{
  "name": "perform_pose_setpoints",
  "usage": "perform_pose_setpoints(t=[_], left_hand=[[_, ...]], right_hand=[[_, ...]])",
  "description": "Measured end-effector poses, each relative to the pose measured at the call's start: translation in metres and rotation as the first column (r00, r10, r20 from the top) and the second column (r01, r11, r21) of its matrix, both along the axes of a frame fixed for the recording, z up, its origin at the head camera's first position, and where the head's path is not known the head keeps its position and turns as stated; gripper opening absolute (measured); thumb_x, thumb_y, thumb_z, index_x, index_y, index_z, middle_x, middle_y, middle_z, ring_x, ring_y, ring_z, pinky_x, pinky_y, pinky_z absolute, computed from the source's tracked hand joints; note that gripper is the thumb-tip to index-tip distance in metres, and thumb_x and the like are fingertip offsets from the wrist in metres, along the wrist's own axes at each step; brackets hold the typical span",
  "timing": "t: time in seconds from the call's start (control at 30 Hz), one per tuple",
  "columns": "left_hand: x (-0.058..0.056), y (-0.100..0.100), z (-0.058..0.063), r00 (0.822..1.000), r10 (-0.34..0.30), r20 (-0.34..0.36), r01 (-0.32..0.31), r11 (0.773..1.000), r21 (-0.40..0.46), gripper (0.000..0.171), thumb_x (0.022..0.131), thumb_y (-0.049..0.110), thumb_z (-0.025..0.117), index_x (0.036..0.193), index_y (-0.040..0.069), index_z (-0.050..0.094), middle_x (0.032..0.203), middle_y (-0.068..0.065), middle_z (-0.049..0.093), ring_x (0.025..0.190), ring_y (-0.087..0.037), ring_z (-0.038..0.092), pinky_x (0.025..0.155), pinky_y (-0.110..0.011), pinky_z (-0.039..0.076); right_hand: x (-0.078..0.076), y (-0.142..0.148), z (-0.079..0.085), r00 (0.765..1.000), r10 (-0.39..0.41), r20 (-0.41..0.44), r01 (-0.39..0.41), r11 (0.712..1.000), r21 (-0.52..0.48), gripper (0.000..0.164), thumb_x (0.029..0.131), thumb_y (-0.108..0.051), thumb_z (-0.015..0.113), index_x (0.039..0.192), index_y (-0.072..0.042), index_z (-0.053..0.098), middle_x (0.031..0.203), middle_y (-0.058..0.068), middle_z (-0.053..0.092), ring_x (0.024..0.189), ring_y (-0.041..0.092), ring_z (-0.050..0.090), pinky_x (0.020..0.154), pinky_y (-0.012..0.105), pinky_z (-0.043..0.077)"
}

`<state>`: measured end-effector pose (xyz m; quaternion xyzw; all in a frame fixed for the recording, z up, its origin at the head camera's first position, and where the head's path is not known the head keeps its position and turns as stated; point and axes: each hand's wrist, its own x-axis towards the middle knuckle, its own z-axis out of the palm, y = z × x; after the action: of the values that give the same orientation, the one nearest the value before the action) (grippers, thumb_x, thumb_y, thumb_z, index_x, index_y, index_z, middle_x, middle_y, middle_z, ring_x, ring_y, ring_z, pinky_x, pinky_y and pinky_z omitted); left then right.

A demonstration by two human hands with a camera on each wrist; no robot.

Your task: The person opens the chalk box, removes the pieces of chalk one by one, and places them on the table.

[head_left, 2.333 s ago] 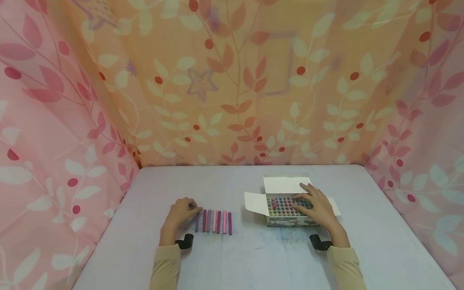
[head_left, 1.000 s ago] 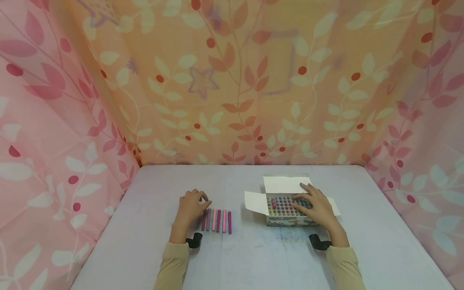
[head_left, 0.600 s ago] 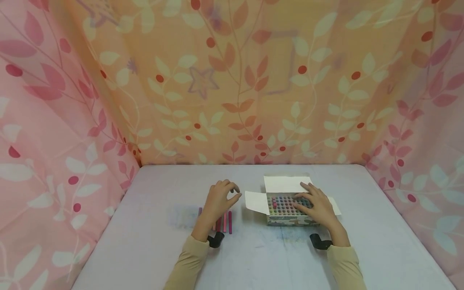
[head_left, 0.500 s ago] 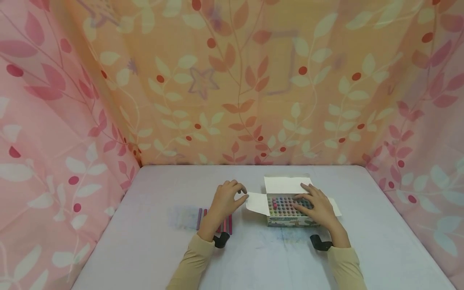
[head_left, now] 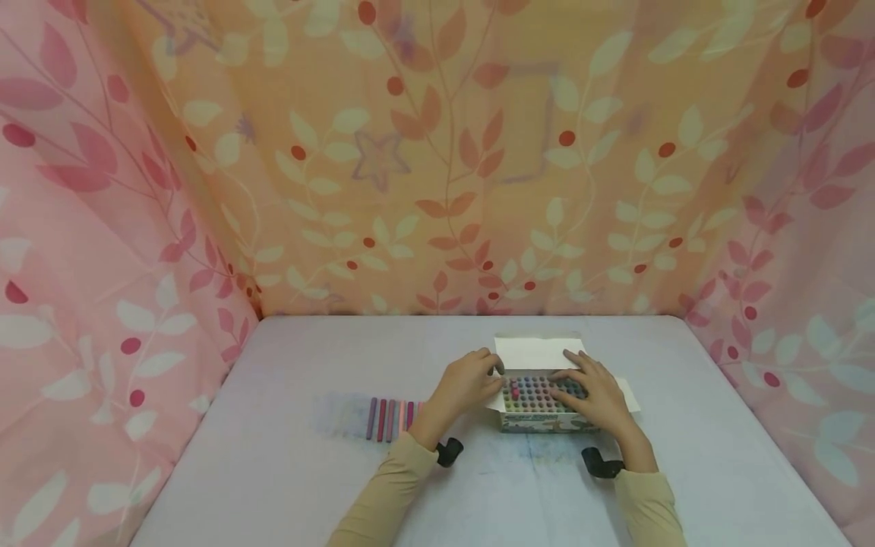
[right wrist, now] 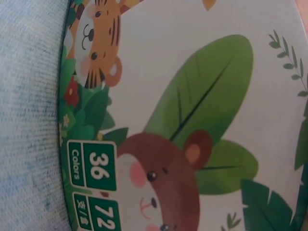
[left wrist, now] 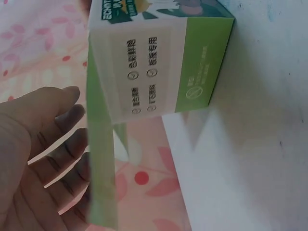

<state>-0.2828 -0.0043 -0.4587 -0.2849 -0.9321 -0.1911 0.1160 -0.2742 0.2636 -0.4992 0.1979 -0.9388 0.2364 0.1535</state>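
Observation:
An open cardboard box [head_left: 547, 425] stands upright on the table, packed with rows of coloured chalk sticks; a pink chalk stick [head_left: 516, 393] pokes up above the others near its left end. My left hand [head_left: 470, 384] is over the box's left flap [left wrist: 102, 154], fingers loosely bent and holding nothing. In the left wrist view its fingertips lie right at that green flap. My right hand [head_left: 593, 393] rests on the right part of the box, fingers spread over the chalk tops. Left of the box lies a row of pink and purple chalk sticks [head_left: 381, 419], partly hidden by my left forearm.
The box's white back flap [head_left: 536, 352] stands folded back, and a right flap [head_left: 627, 395] sticks out beside my right hand. Chalk smudges [head_left: 335, 414] mark the white table cover. Floral curtains [head_left: 437, 152] enclose the table at the back and sides.
My left hand has moved right from the chalk row to the box's left flap, uncovering the row's left sticks. My right hand has stayed on the box.

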Motion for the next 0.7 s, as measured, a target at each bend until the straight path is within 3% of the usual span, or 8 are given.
perform_pose_setpoints(t=[0.3, 0.57, 0.7], left_hand=[[-0.005, 0.01, -0.014, 0.999, 0.004, 0.046, -0.003, 1.0, -0.013, 0.017, 0.088, 0.029, 0.059, 0.102, 0.021, 0.064, 0.092, 0.007, 0.059, 0.081, -0.007, 0.057, 0.067, -0.023, 0.047], [-0.007, 0.018, -0.012, 0.995, -0.008, 0.103, 0.014, 0.998, -0.061, 0.023, 0.088, 0.022, 0.056, 0.11, 0.024, 0.062, 0.092, 0.007, 0.056, 0.078, -0.007, 0.054, 0.066, -0.022, 0.044], [-0.006, 0.021, -0.01, 0.995, -0.016, 0.099, 0.027, 0.993, -0.111, 0.023, 0.087, 0.021, 0.056, 0.109, 0.024, 0.063, 0.09, 0.005, 0.054, 0.074, -0.008, 0.052, 0.065, -0.023, 0.043]], right_hand=[[0.0, -0.002, 0.001, 1.0, -0.002, -0.008, 0.002, 1.0, -0.004, 0.026, 0.076, -0.034, 0.074, 0.098, -0.022, 0.069, 0.14, 0.016, 0.042, 0.132, 0.043, 0.028, 0.1, 0.064, 0.02], [-0.001, -0.001, 0.001, 1.0, -0.014, -0.012, 0.014, 1.0, 0.005, 0.026, 0.076, -0.036, 0.074, 0.098, -0.022, 0.069, 0.14, 0.015, 0.042, 0.132, 0.043, 0.029, 0.1, 0.063, 0.022], [-0.001, -0.001, -0.001, 1.0, -0.017, -0.001, 0.017, 1.0, 0.005, 0.026, 0.076, -0.037, 0.073, 0.098, -0.022, 0.069, 0.14, 0.015, 0.042, 0.132, 0.042, 0.028, 0.099, 0.063, 0.022]])
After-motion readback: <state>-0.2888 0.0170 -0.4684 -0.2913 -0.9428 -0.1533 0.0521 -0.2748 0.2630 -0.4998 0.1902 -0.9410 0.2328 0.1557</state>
